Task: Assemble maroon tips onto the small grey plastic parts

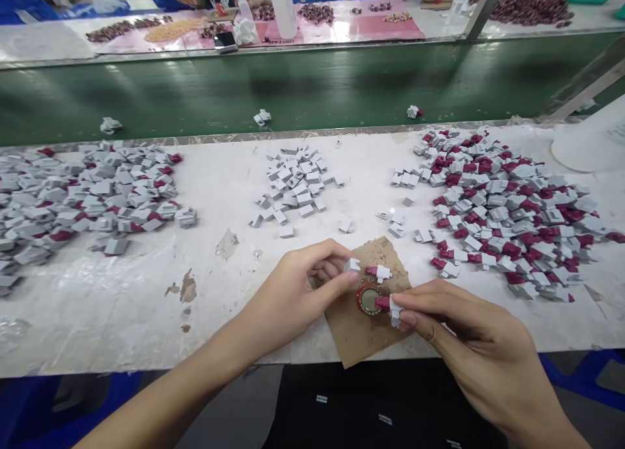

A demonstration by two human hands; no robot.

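Near the near edge of the white tabletop (273, 345), the left hand (299, 285) has its grip pinched on a small grey plastic block (350, 265), while the right hand (481, 335) has its grip clamped on a grey-and-maroon piece (395, 312), maroon end over a red-rimmed bottle cap (362, 300). The cap sits on brown card (359, 342), just beside another two-coloured piece (381, 273). Loose grey blocks (297, 182) lie toward the far edge, and a grey-and-maroon heap (508, 208) spreads toward the right edge.
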